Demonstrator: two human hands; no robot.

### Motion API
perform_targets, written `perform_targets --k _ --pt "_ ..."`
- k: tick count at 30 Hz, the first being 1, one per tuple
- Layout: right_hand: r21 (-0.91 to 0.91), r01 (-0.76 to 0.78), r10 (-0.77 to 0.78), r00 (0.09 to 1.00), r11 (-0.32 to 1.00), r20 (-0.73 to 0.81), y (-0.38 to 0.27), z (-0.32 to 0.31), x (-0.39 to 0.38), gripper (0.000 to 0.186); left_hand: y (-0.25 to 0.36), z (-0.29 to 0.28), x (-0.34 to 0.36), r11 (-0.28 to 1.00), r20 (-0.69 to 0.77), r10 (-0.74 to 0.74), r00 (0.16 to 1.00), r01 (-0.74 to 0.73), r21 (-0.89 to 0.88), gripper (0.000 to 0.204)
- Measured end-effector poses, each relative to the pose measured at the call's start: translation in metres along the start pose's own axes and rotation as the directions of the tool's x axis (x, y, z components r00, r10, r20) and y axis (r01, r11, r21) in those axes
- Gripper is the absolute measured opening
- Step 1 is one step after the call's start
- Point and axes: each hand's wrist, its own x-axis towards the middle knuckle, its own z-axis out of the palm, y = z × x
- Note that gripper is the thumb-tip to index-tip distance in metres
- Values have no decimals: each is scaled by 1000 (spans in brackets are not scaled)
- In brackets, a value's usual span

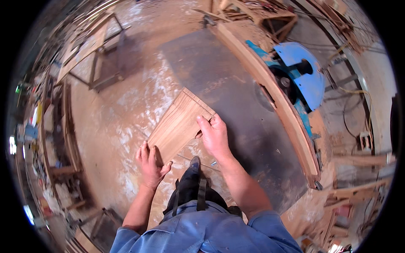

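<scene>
A flat wooden board with pale brown grain and a grooved strip along its far end is held tilted in front of me. My left hand grips its near left end with fingers over the top. My right hand holds the right edge by the far corner, thumb on the face. Just right of the board lies a dark metal machine tabletop, with a long wooden fence along its far right side.
A blue saw housing stands beyond the fence. A framed workbench is at the upper left, racks of timber line the left, and wood scraps sit at the top. My foot is on the dusty floor.
</scene>
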Motion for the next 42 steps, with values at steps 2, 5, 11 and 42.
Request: perform_targets --k 2,5,11,42 --pt "39 -20 17 998 999 67 -2 14 -19 21 1 -16 -27 999 -41 -31 999 30 -24 87" --pt "91 -37 20 984 995 177 -1 28 -46 18 5 -49 -54 987 -14 -134 991 132 -93 100" --pt "57 -52 23 909 997 417 -5 57 -62 17 -31 -91 -92 772 253 -505 825 563 -295 65" --pt "-476 -608 717 234 635 657 249 585 137 22 -490 -125 81 -69 260 -942 214 632 -772 21"
